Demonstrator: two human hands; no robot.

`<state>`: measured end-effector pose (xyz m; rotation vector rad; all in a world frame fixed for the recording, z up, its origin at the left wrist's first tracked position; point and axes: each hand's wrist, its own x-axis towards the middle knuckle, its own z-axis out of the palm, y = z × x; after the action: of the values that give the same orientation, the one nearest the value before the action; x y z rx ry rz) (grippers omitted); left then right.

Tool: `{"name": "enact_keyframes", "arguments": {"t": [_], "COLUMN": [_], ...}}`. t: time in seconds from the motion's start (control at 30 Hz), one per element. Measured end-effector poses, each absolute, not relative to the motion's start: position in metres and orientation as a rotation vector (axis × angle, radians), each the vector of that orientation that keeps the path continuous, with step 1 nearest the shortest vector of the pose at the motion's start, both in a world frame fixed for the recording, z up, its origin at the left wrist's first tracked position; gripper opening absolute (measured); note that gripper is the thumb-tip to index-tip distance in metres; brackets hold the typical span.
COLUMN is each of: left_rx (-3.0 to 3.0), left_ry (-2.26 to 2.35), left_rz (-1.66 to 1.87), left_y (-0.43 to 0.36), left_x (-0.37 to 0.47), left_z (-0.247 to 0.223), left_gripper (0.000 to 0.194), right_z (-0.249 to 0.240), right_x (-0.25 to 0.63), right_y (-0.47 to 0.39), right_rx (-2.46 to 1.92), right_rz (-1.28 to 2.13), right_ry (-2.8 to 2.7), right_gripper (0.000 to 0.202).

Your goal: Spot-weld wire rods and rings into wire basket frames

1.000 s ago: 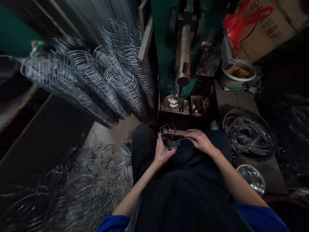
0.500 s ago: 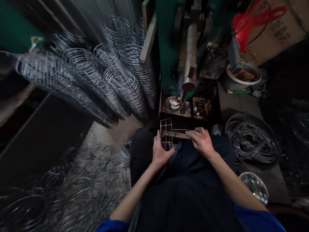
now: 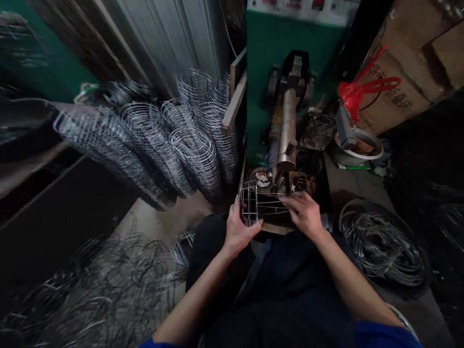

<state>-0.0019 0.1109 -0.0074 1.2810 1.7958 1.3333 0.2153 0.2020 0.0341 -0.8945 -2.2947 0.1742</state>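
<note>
A small cage of bright metal wire (image 3: 249,200) is in my left hand (image 3: 239,229), whose thumb and fingers close round its lower left side. Thin curved wires (image 3: 270,202) stretch from the cage toward the right. My right hand (image 3: 303,211) pinches their far end between thumb and fingertips. Whether these wires are joined to the cage, I cannot tell. Both hands are above my lap, just in front of a green machine (image 3: 263,96). The machine's metal arm (image 3: 288,128) points down toward the work, its tip beyond the wires and apart from them.
Tall stacks of wire rings (image 3: 195,159) lean at the left. Loose wire (image 3: 119,285) litters the floor. On the right are a tub of coiled wires (image 3: 384,246), a grey bowl (image 3: 375,150) and cartons (image 3: 402,92). A dish (image 3: 258,186) sits under the machine arm.
The view has tilted up, showing more of the machine. Both hands, still holding the wire pieces, now appear closer to the machine arm, and the curved wires show more openly.
</note>
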Motion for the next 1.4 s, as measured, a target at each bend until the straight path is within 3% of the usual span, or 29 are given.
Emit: {"name": "enact_keyframes", "arguments": {"t": [0.53, 1.4], "left_rx": [1.338, 1.529], "left_ry": [1.842, 1.829], "left_rz": [1.356, 1.315], "left_y": [0.130, 0.164], "left_x": [-0.031, -0.054], "left_z": [-0.002, 0.004], "left_gripper": [0.106, 0.103], "right_z": [0.046, 0.042], "right_x": [0.187, 0.192], "right_y": [0.222, 0.240], "right_rx": [-0.839, -1.003], "right_rz": [0.171, 0.159], "right_ry": [-2.267, -2.212], "right_gripper": [0.030, 0.019]}}
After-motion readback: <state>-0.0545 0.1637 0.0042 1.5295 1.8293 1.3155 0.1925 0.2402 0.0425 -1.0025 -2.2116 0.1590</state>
